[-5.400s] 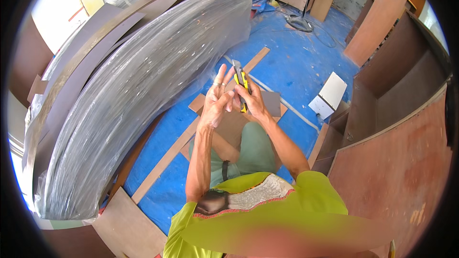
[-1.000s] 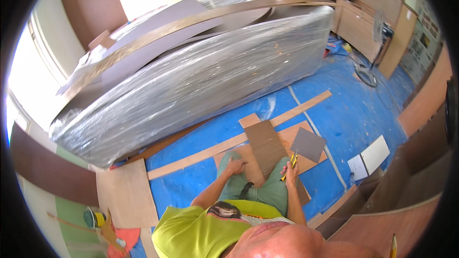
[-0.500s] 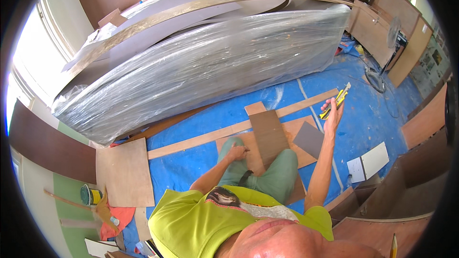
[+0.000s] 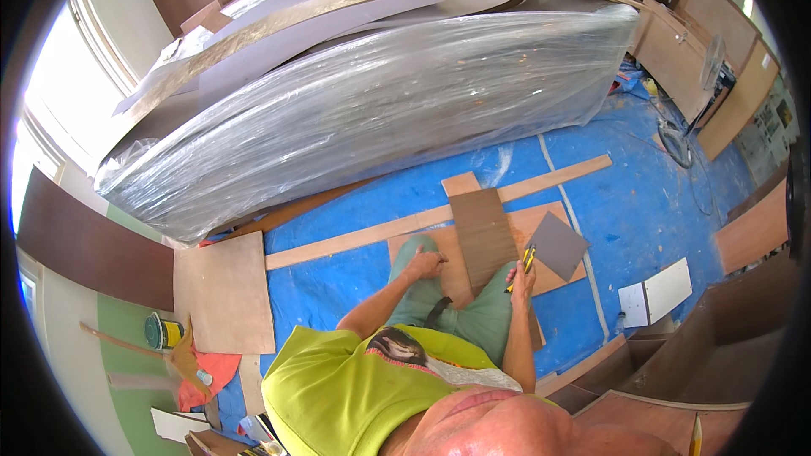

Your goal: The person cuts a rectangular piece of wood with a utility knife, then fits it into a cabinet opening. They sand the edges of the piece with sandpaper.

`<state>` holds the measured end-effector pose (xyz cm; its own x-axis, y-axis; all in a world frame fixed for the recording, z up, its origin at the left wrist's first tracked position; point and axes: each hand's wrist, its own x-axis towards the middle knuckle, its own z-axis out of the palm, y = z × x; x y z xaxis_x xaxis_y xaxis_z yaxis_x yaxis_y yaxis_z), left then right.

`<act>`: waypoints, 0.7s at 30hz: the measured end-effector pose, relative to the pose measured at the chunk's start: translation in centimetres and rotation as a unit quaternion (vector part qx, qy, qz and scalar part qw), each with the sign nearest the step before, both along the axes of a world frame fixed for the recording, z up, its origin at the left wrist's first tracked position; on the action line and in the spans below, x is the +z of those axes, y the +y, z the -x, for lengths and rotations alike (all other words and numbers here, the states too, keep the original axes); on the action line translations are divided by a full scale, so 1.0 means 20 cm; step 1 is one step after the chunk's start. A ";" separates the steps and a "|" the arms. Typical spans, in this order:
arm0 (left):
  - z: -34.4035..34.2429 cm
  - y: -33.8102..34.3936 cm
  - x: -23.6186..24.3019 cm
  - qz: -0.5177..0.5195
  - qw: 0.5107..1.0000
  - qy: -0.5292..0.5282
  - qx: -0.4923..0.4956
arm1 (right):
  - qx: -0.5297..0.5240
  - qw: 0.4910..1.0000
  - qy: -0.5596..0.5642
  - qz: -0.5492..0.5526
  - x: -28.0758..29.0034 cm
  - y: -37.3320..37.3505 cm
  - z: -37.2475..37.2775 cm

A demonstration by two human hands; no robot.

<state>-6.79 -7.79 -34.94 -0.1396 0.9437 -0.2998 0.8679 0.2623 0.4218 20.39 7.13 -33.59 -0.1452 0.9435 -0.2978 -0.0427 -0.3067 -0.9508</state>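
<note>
My right hand (image 4: 522, 281) is wrapped round a yellow and black utility knife (image 4: 528, 260), held upright over my right thigh. Just beyond it lies a grey square sheet (image 4: 552, 247) on a light wood board (image 4: 530, 221). A dark brown wood-grain panel (image 4: 483, 236) lies across the boards between my knees. Resting by my left knee, my left hand (image 4: 425, 265) has its fingers partly stretched toward that panel; nothing shows in it. A long narrow wood strip (image 4: 359, 245) passes under the brown panel.
A large stack wrapped in clear plastic (image 4: 372, 110) stands along the far side of the blue floor sheet (image 4: 642, 211). At left are a plywood panel (image 4: 221, 287) and a green bucket (image 4: 162, 331). A white panel (image 4: 667, 291) and brown cabinet parts (image 4: 701, 333) stand at right.
My right hand has come down and left with the utility knife, from out over the blue sheet to above my right thigh. My left hand has stayed by my knee.
</note>
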 end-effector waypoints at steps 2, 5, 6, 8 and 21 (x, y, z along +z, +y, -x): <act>0.00 0.01 0.02 0.027 1.000 0.001 0.003 | -0.007 1.000 0.000 0.007 0.01 0.01 0.01; -0.01 0.01 0.03 0.029 1.000 -0.008 0.008 | -0.009 1.000 0.002 0.013 0.02 0.01 0.01; -0.01 0.01 0.04 0.042 0.999 -0.008 0.011 | -0.018 1.000 0.005 0.015 0.02 0.00 0.01; -0.01 0.01 0.06 0.030 0.999 -0.020 0.015 | -0.021 1.000 0.005 0.013 0.01 0.00 0.02; 0.00 0.01 0.00 0.022 0.999 -0.024 0.027 | -0.024 1.000 -0.017 0.006 0.00 0.00 0.03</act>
<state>-6.77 -7.63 -34.97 -0.1746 0.9207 -0.3489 0.8315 0.3277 0.4486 19.75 7.14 -33.54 -0.0896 0.9455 -0.3129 -0.0262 -0.3163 -0.9483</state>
